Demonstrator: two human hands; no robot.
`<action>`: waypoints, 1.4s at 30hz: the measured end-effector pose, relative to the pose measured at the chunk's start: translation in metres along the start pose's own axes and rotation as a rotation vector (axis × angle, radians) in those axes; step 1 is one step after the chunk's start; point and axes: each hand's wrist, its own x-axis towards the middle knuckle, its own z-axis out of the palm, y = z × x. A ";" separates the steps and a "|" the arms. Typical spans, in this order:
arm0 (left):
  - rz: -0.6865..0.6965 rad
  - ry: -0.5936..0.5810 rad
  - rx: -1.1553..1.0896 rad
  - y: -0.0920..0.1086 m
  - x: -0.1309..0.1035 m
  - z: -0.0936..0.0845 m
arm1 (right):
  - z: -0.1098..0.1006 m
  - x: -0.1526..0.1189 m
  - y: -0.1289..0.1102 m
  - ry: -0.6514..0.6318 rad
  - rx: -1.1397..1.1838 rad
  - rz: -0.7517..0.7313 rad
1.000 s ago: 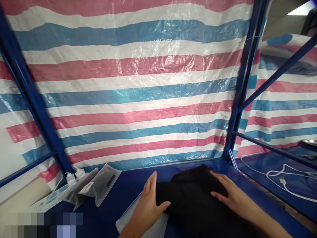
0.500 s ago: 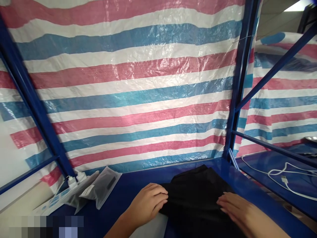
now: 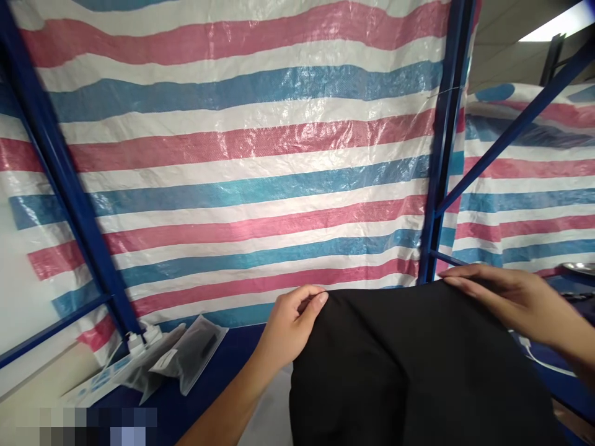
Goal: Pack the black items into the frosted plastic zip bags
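Observation:
A black cloth (image 3: 400, 365) hangs raised in front of me, its top edge stretched between my two hands. My left hand (image 3: 297, 319) pinches the upper left corner between thumb and fingers. The upper right part of that edge is gripped by my right hand (image 3: 506, 294), with the thumb and fingers pressed together on the fabric. The lower part of the cloth runs out of view at the bottom. Behind its left side, a pale flat sheet (image 3: 269, 412) lies on the blue table surface (image 3: 237, 353).
At the left stand a white power strip (image 3: 100, 381) with plugs and translucent bags (image 3: 198, 353). Blue metal posts (image 3: 437, 155) frame a striped plastic sheet (image 3: 260, 186). A white cable (image 3: 548, 364) and a metal dish (image 3: 579, 268) are at the right.
The black cloth has gone from lying on the table to being lifted upright. Both hands have risen with it, the right one also moving outward to the right. The view has shifted slightly.

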 end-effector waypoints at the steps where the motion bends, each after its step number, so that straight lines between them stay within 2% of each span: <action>1: -0.020 -0.020 -0.004 -0.014 0.004 0.007 | 0.014 0.009 0.012 -0.114 0.063 0.003; 2: -0.040 -0.035 0.000 -0.032 0.007 0.014 | 0.032 0.016 0.026 -0.222 0.097 0.018; 4: -0.091 -0.101 0.022 -0.072 0.008 0.028 | 0.078 0.021 0.054 -0.345 0.109 0.034; 6: -0.161 -0.195 0.073 -0.111 0.003 0.034 | 0.124 0.015 0.076 -0.465 -0.011 0.055; 8: -0.198 -0.223 0.229 -0.141 -0.010 0.032 | 0.161 0.001 0.084 -0.450 -0.180 0.099; 10: -0.260 -0.221 0.417 -0.158 -0.029 0.022 | 0.186 -0.017 0.073 -0.502 -0.153 0.061; 12: -0.388 -0.266 0.550 -0.164 -0.051 0.010 | 0.201 -0.037 0.046 -0.616 -0.009 -0.017; 15: -0.586 -0.355 0.628 -0.162 -0.081 -0.006 | 0.221 -0.063 -0.003 -0.806 0.165 -0.072; 18: -0.625 -0.361 0.610 -0.163 -0.103 -0.017 | 0.245 -0.077 -0.037 -0.905 0.180 -0.049; 22: -0.655 -0.276 0.525 -0.184 -0.117 -0.031 | 0.273 -0.070 -0.047 -0.897 0.139 -0.035; 27: -0.712 -0.178 0.424 -0.221 -0.110 -0.050 | 0.286 -0.044 -0.051 -0.903 0.112 -0.065; 30: -0.646 -0.122 0.482 -0.234 -0.097 -0.058 | 0.292 -0.027 -0.064 -0.884 0.075 -0.096; 33: -0.486 -0.132 0.501 -0.239 -0.085 -0.061 | 0.300 -0.007 -0.081 -0.875 0.041 -0.145; 36: -0.287 -0.243 0.496 -0.239 -0.078 -0.059 | 0.309 0.015 -0.093 -0.905 0.054 -0.075; 38: -0.191 -0.355 0.460 -0.237 -0.077 -0.057 | 0.317 0.026 -0.098 -0.848 0.059 -0.032; 40: -0.160 -0.433 0.423 -0.232 -0.081 -0.055 | 0.329 0.030 -0.102 -0.754 0.062 -0.057; 42: -0.178 -0.444 0.452 -0.228 -0.088 -0.053 | 0.345 0.025 -0.107 -0.704 0.064 -0.099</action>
